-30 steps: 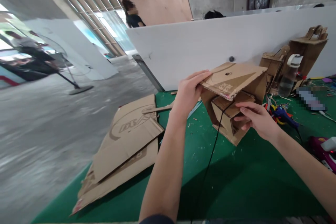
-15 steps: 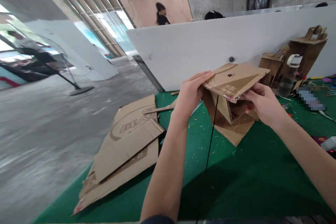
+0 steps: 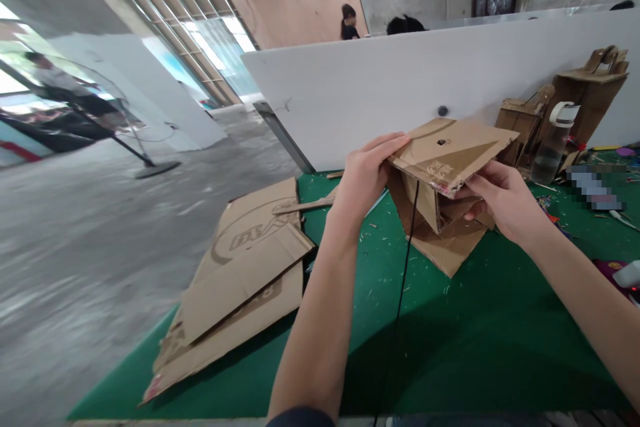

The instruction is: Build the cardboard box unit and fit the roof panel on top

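Note:
A cardboard structure stands on the green tabletop, with a square top panel that has a small hole in it. My left hand grips the panel's left edge, fingers on top and thumb hidden beneath. At the right edge, my right hand is closed on the structure, its fingers reaching under the panel beside the inner cardboard walls. A black cord hangs from under the top panel and runs down toward the table's near edge. Below, a cardboard base sheet lies on the table.
Flat cardboard sheets lie on the left, with a cardboard strip across them. Behind on the right stand a water bottle, cardboard models and a blurred-out device. A white partition borders the back.
Both hands keep their hold on the cardboard structure, with hardly any movement. The view has shifted slightly, and a person behind the partition has moved right.

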{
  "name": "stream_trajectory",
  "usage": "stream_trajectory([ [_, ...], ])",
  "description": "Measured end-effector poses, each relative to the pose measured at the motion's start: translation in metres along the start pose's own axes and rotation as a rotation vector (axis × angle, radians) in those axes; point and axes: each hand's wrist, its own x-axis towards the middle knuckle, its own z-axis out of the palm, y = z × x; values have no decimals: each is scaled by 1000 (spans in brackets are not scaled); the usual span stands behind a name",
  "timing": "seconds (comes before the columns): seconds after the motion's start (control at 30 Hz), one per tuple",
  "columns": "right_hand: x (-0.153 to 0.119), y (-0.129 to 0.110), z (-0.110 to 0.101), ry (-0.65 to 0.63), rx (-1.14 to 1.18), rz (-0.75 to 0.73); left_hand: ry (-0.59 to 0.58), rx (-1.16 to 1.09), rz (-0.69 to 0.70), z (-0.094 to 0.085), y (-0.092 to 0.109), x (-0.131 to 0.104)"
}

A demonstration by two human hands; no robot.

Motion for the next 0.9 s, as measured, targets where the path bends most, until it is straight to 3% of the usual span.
stream_trajectory([
  [0.43,2,-4,-1,-6,-77,-65,-2,-1,-24,-2,2,-1],
  [0.67,1,-11,-4,-56,-94,-23,-7,9,-50,-2,2,0],
  [0.9,-1,16,-11,-69,-65,103,-16,1,-32,-3,2,0],
])
